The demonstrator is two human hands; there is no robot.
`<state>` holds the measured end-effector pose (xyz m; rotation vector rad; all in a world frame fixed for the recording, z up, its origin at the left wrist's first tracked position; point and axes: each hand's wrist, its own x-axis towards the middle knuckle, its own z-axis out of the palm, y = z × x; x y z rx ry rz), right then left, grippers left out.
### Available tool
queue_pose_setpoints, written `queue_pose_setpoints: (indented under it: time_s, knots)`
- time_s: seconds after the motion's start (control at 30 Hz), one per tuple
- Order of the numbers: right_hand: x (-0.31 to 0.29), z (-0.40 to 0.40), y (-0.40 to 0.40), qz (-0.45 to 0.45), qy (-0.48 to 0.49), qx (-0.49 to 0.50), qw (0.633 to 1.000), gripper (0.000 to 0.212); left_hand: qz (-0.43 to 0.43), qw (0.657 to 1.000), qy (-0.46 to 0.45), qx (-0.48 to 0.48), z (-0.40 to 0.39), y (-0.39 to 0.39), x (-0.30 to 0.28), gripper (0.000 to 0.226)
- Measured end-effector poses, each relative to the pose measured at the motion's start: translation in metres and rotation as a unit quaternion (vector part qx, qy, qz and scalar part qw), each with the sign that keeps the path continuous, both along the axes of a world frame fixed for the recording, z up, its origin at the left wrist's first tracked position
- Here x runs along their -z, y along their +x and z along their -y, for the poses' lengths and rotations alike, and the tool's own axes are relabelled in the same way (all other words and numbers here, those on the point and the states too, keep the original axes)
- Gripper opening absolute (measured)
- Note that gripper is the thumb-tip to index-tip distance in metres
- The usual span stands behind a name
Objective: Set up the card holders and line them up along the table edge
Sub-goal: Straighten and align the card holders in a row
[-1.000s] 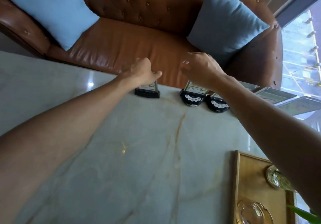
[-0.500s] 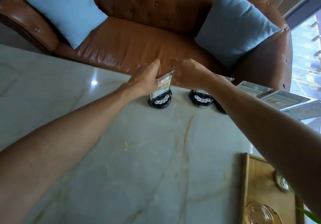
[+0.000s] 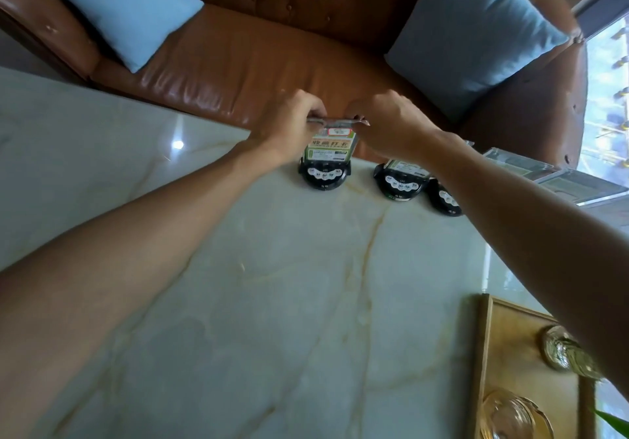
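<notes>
Now the card holder [image 3: 326,161] stood upright on its round black base, right at the far edge of the counter [image 3: 279,302], its printed green and white card facing the person. Half a second before it had been tilted and turned askew under the left hand; a second before, only a low dark block showed there. So the card had come up square and the holder looked all but set.

The left hand [image 3: 287,125] and the right hand [image 3: 391,122] met over its top, the fingers [image 3: 315,111] of both pinched on the clear upper edge of the card from either side. To my eye they were steadying or pressing it home rather than lifting it.

Just to the right a second holder [image 3: 401,180] sat along the same edge, its card partly hidden by the right forearm, and a third black base [image 3: 446,200] peeped out from under that arm, touching or nearly touching the second. Further right some flat clear card stands [image 3: 551,174] lay leaning, apparently not yet set up. I judged the row begun but not finished.

Beyond the edge was the brown leather sofa [image 3: 258,64] with two blue cushions [image 3: 122,6]. Near the person, a wooden tray [image 3: 510,363] carried glassware.
</notes>
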<state>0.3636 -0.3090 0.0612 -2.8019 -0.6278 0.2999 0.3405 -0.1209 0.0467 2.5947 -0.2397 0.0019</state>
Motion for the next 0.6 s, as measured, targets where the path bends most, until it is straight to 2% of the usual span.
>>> queue_pose_setpoints:
  time_s: [0.17, 0.6]
  knots:
    - [-0.007, 0.018, -0.001, -0.012, -0.013, 0.038, 0.999, 0.035, 0.003, 1.000, 0.007, 0.008, 0.021, 0.012, 0.002, 0.018]
    - [-0.006, 0.042, -0.006, -0.021, -0.006, 0.061, 0.998, 0.030, -0.015, 0.999, 0.014, 0.045, 0.046, 0.018, -0.001, 0.022]
